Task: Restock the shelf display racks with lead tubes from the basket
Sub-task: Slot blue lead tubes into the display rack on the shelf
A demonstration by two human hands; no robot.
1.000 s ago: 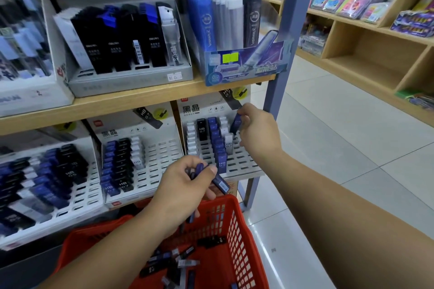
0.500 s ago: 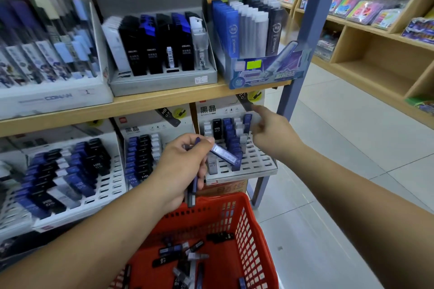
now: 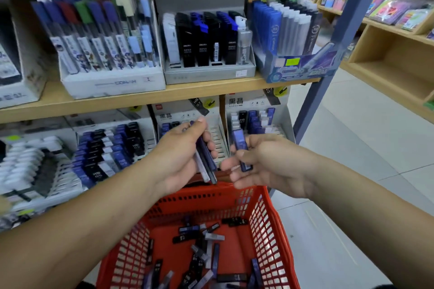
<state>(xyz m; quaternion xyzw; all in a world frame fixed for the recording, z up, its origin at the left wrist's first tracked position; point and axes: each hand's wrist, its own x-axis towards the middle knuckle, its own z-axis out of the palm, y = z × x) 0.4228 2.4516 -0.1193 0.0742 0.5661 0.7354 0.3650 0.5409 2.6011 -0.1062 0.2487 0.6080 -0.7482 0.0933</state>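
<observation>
Through the head camera I look down at 2 bare hands held close together above a red basket [image 3: 270, 216], in front of a wooden shelf [image 3: 141, 98] of stationery. The left hand [image 3: 178, 155] grips a bundle of lead tubes [image 3: 206, 162], about 3, with its fingers curled round them and their lower ends pointing down toward the basket rim. The right hand [image 3: 270, 164] pinches a single blue tube [image 3: 240, 148] between thumb and fingertips, its other fingers loosely spread below. That tube stands almost upright, its long axis running top to bottom with a slight lean.

The right rack [image 3: 279, 128], a white slotted tray under the shelf, lies just beyond and a little above the right hand, near but not touching. It is partly filled with rows of standing tubes. The middle rack [image 3: 217, 136] sits behind the left hand.

I judge the right hand to be the nearer one to the right rack. The tube's upright axis roughly matches the tubes standing there, so the next move calls for a short reach forward and up. Many loose tubes [image 3: 202, 239] lie scattered on the basket floor, so restocking looks far from done.
</observation>
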